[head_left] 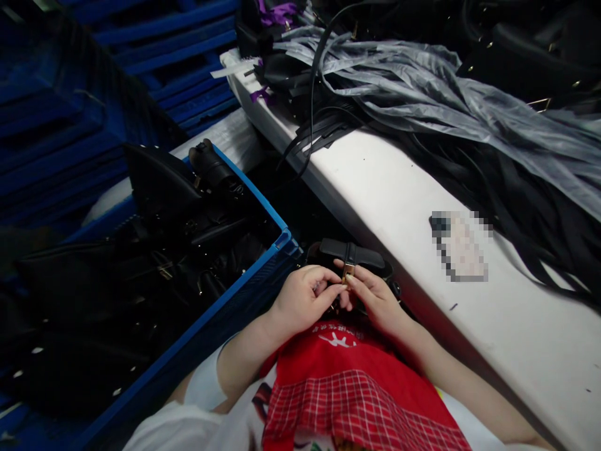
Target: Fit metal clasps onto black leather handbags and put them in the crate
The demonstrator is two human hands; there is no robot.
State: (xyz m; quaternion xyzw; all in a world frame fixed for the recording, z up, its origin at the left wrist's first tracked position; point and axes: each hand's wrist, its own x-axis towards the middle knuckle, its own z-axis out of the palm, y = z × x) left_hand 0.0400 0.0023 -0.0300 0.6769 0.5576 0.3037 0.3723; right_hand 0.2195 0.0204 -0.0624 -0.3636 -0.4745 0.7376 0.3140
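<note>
A small black bag (359,252) rests at my lap, between the blue crate and the white table. On its front strap shines a gold-coloured metal clasp (348,270). My left hand (307,294) is closed, thumb and fingers pinching at the lower end of the clasp. From the other side my right hand (373,293) grips the same clasp, its thumb on the metal and a finger behind. The lower part of the bag is hidden by my hands.
At my left a blue plastic crate (244,279) holds several black bags (173,194). Along the right runs a white table (375,181) bearing a pixelated phone-like object (462,247), black straps (498,169) and clear plastic wrapping (422,75). Blue pallets (173,37) are stacked behind.
</note>
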